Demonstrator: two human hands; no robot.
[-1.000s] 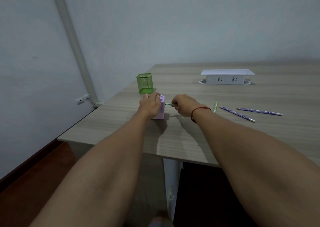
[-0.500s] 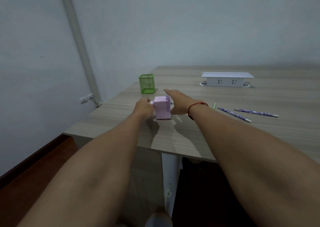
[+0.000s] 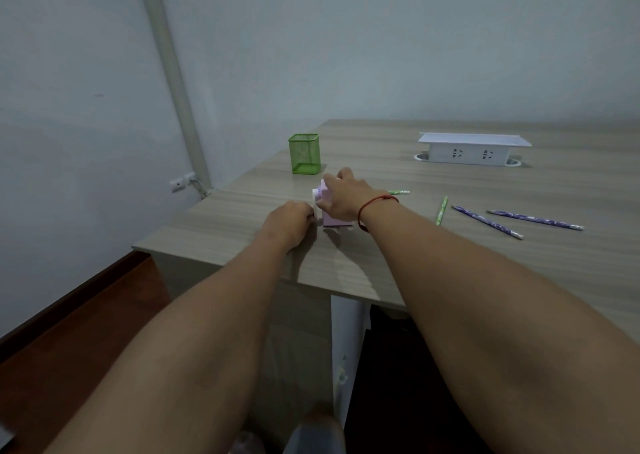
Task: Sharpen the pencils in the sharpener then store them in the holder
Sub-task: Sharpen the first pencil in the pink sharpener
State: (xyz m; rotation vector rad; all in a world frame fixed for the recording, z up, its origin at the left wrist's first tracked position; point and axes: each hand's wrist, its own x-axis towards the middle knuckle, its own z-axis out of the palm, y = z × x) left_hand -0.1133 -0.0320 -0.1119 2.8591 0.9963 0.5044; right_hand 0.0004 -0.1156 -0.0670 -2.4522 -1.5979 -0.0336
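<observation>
There's the right hand [image 3: 341, 199] clamped over the pink sharpener [image 3: 332, 221] at mid-frame, the green pencil [image 3: 399, 192] jutting out rightward, long axis left to right, and the left hand [image 3: 291, 216] tight against its left side, fingers curled, gripping what I can't tell.

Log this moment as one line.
right hand: holds sharpener | left hand: at crank side, grip hidden | green pencil: behind right hand | holder: no pencils showing

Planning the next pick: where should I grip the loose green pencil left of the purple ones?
Probably mid-shaft, pinched from above: the green pencil lies flat on the table, pointing away, both long sides clear of the nearest purple pencil.
</observation>
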